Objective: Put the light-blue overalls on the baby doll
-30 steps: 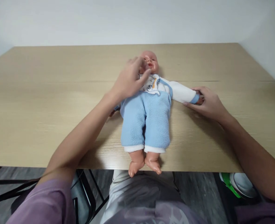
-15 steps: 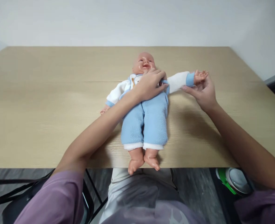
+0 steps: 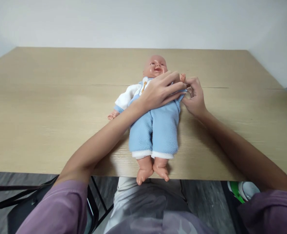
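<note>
A baby doll (image 3: 155,66) lies on its back on the table, head away from me, feet over the near edge. It wears a white top with blue cuffs and fleecy light blue overalls (image 3: 164,126) with white hems. My left hand (image 3: 161,89) reaches across its chest, fingers closed on the blue edge of the overalls at the right. Against that edge, my right hand (image 3: 194,97) is closed on the doll's bent arm, whose small hand (image 3: 182,77) pokes up between my hands. Most of that sleeve is hidden. The doll's other arm (image 3: 126,97) rests outstretched on the left.
The wooden table (image 3: 48,107) reaches back to a pale wall (image 3: 133,22). Below its near edge are a black chair (image 3: 24,208) at the left and a green and white round object (image 3: 245,190) at the right.
My right hand has moved left, bringing the doll's arm from stretched out to bent in at its side. My left hand has shifted slightly right along the overalls' edge.
</note>
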`<state>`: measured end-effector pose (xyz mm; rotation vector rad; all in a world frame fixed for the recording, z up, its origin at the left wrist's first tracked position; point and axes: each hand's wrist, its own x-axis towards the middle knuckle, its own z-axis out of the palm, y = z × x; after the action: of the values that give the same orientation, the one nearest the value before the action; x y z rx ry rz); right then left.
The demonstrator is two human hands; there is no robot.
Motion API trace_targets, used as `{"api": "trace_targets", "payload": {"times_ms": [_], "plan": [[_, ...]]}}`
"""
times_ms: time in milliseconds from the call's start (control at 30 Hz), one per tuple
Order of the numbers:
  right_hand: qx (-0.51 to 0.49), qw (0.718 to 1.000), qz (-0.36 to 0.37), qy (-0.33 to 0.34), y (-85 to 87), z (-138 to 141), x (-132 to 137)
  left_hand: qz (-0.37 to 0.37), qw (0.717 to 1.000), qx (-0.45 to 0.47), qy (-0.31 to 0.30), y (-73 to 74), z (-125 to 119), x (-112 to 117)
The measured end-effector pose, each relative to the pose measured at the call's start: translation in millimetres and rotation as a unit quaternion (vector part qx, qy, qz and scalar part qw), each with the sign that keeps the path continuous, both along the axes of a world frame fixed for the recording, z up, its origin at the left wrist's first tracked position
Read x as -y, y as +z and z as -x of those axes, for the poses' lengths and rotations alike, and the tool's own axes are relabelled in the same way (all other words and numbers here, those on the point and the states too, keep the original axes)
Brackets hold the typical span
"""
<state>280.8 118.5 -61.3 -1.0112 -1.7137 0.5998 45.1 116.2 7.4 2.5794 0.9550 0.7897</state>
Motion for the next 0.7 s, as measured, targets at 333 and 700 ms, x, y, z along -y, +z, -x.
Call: {"api": "trace_targets", "payload": {"times_ms": [333,700], "plan": [[0.055,0.994,-0.097,0.009,-0.9,5,5,-0.032,0.988,0.152,-0.018,-13.3,-6,-18],[-0.153,0.981,0.116,0.038,-8.3,6,-2,0.141,0.97,0.199,-0.013,-15.8,-8,-41]]}}
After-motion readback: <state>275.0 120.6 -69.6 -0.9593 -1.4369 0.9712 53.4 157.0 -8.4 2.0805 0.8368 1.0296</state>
